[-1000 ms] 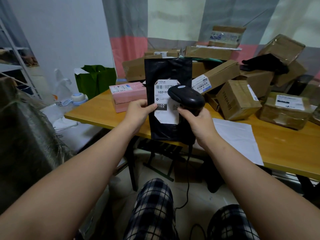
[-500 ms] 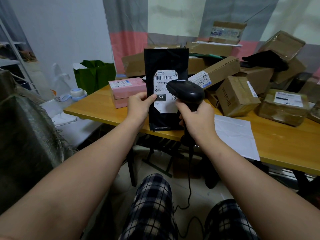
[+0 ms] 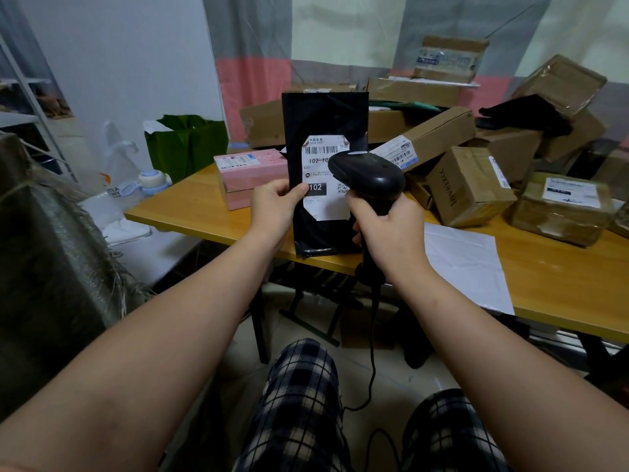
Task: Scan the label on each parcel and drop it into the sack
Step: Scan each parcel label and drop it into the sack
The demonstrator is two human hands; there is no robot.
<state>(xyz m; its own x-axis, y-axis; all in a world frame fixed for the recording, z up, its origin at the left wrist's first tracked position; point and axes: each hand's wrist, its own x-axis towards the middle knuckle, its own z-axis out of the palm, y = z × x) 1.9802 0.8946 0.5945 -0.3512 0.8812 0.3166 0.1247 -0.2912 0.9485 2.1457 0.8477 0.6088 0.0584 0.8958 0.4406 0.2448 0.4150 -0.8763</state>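
- The wooden tabletop runs across in front of you, from the middle of the view out to the right edge.
- The sack is on your left, beside the tabletop. It is grey and woven, with frayed threads at its top edge.
- A heap of brown boxes fills the far right part of the tabletop. Some lie flat and some lean on each other.
- A white sheet of paper lies flat on the tabletop, just right of your right arm.
- The black parcel is up in the air in front of you, over the near edge of the tabletop. It stands upright, with its label side facing you.
- A green bag stands past the far left corner of the tabletop.
- A pink box sits on the tabletop behind your left hand.
- The black scanner is right in front of the parcel. Its head covers the right part of the label. Its cord hangs down between your knees.
- Your right hand has its fingers wrapped tight around the scanner's handle.
- Your left hand pinches the left edge of the parcel, with the thumb in front, touching the label.
- The white label is stuck on the middle of the parcel. You can see a barcode at the top and "102" lower down.
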